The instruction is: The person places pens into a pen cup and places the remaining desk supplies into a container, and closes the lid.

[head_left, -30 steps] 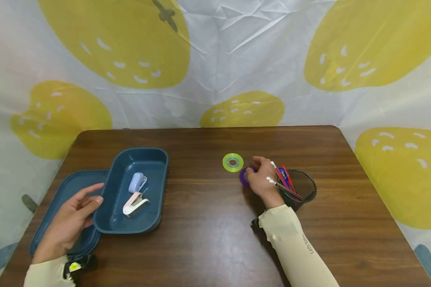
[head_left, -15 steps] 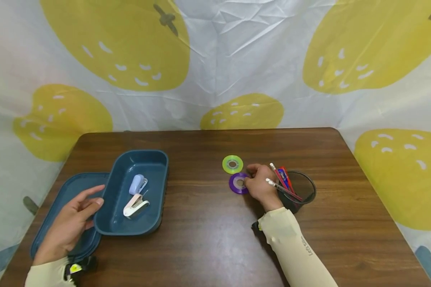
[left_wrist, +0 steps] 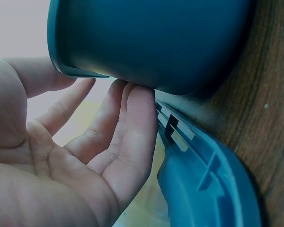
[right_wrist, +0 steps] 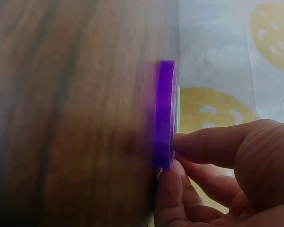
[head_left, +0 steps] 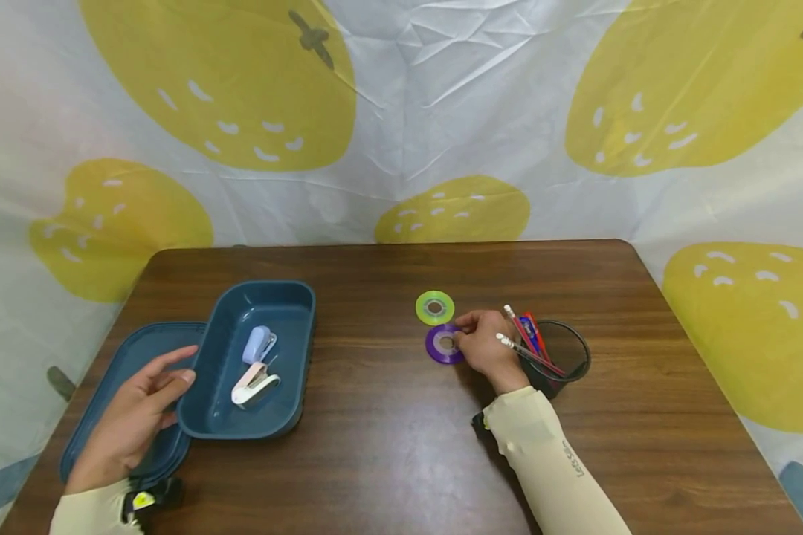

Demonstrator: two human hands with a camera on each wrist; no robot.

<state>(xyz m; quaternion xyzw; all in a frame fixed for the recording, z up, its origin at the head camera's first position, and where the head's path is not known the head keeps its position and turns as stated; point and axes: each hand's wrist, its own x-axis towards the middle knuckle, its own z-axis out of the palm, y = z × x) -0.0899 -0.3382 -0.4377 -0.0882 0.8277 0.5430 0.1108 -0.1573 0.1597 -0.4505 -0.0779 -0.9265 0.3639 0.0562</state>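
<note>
On the table (head_left: 375,438), the purple tape (head_left: 433,348) is pinched at its three o'clock edge by the right hand (head_left: 491,349); green tape (head_left: 435,297) is seen at twelve. At nine o'clock, the box (head_left: 271,412) is touched by the left hand (head_left: 130,420), fingers relaxed.

We read what looks like "Let's Slim" on the right sleeve (head_left: 547,455). Its small, blurred letters leave us unsure.
</note>
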